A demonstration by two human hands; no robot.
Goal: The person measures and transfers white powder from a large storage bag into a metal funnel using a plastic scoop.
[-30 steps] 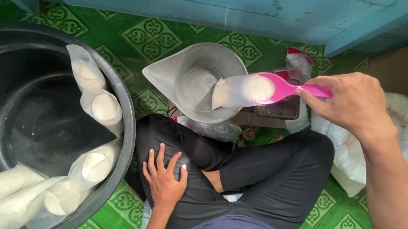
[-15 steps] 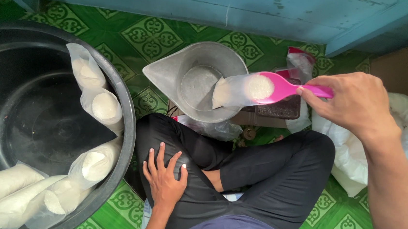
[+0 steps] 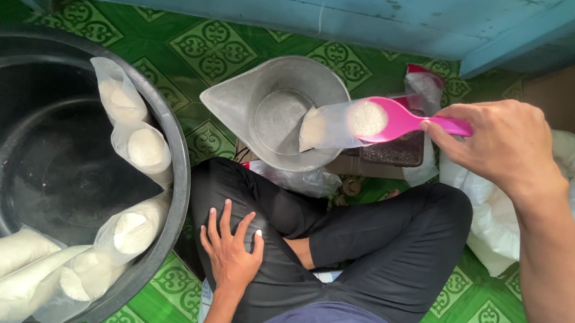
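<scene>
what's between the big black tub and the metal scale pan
In the head view, a bare strip of green patterned floor separates the black tub from the metal pan; nothing lies on it.

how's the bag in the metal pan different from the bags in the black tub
The bag in the metal pan lies open-mouthed with the pink scoop in it and holds only a little white grain. The bags in the black tub are packed full and lean against the tub's rim, untouched. All are clear plastic with white contents.
</scene>
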